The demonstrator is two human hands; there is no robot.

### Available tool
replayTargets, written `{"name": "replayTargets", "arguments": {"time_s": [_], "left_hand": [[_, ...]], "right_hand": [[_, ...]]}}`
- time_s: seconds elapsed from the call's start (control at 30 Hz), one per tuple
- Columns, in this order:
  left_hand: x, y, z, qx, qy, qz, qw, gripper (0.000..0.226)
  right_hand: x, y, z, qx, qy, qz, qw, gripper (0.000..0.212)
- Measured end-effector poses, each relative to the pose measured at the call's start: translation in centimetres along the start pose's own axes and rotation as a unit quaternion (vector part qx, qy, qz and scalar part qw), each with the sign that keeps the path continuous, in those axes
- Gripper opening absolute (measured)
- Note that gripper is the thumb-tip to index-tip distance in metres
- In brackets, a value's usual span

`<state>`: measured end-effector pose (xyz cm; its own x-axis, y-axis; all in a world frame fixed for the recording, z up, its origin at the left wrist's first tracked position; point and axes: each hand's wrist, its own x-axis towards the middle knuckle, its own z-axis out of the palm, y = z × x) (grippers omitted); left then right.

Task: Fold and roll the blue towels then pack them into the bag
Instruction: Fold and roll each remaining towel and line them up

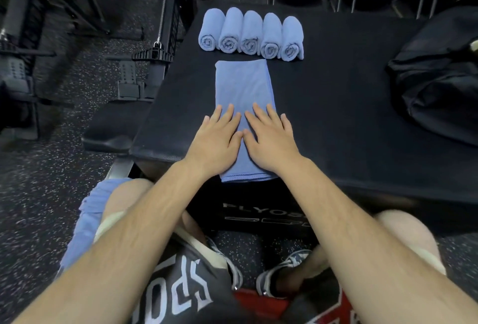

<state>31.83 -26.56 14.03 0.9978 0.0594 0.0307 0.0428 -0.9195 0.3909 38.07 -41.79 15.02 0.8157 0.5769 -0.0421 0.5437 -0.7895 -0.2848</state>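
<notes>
We press both hands flat on the folded towel (243,85), which lies as a long strip on the black box (336,116), its near end hanging just over the box's front edge. Our left hand (217,140) and right hand (269,140) sit side by side on the near half of the strip, fingers straight and spread, gripping nothing.

The step in hand looks to us like smoothing the fold before rolling. To do it well we should sweep outward from the middle of the towel so no crease stays trapped, square the long edges, then lift the near end, tuck it tightly and roll away from us with even pressure from both hands, so the roll comes out straight rather than cone-shaped.

Beyond the far end of the towel, five rolled towels (249,33) lie in a touching row, their spiral ends facing us. The gap between the towel and that row is narrow, so a roll pushed forward may bump them; we judge it wiser to stop short of the towel's far end.

Left of the towel the box edge is near, with a drop to the speckled floor (38,194). Right of the towel there is open black surface, and past it the bag (439,77); we cannot tell whether it is open. More blue cloth (85,220) lies on our left thigh, likely towels still to do.
</notes>
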Motion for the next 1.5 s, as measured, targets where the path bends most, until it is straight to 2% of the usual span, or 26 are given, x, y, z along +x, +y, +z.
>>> {"name": "replayTargets", "arguments": {"time_s": [0.17,0.27,0.33,0.43,0.57,0.77,0.87,1.0,1.1,1.3,1.5], "left_hand": [[-5.0,1.6,1.5,-0.015,0.051,0.056,0.997,0.055],[-7.3,0.8,2.7,0.026,0.063,0.098,0.993,0.077],[-7.8,-0.3,3.2,0.074,0.057,0.118,0.989,0.085],[-7.0,-1.3,3.0,0.105,0.050,0.127,0.985,0.074],[-4.9,-2.1,1.2,0.093,0.016,0.114,0.989,0.071],[-4.6,-3.2,-0.1,0.088,0.029,0.134,0.987,0.070],[-6.9,-3.3,1.5,0.078,0.057,0.129,0.987,0.064],[-8.7,-4.0,3.0,0.045,0.144,0.122,0.981,0.055],[-8.8,-3.9,3.5,0.014,0.185,0.116,0.976,0.046],[-8.5,-4.7,2.8,-0.058,0.179,0.118,0.975,0.031],[-8.7,-4.6,2.6,-0.092,0.188,0.101,0.973,0.025]], "right_hand": [[-4.2,-0.1,0.5,0.022,0.018,-0.012,1.000,0.055],[-6.8,0.7,1.0,0.084,0.095,-0.032,0.991,0.049],[-8.0,1.0,1.5,0.087,0.113,-0.047,0.989,0.051],[-7.8,0.8,2.0,0.033,0.079,-0.061,0.995,0.061],[-4.9,-0.1,1.2,0.043,0.045,-0.036,0.997,0.060],[-5.2,0.3,2.1,0.024,0.056,-0.059,0.996,0.062],[-6.9,1.7,3.4,-0.022,0.103,-0.099,0.990,0.064],[-8.5,3.5,4.5,0.002,0.199,-0.151,0.968,0.051],[-8.8,3.9,4.9,0.032,0.219,-0.163,0.961,0.044],[-8.8,4.4,4.0,0.084,0.198,-0.162,0.963,0.034],[-8.8,4.6,4.0,0.125,0.213,-0.166,0.955,0.023]]}}
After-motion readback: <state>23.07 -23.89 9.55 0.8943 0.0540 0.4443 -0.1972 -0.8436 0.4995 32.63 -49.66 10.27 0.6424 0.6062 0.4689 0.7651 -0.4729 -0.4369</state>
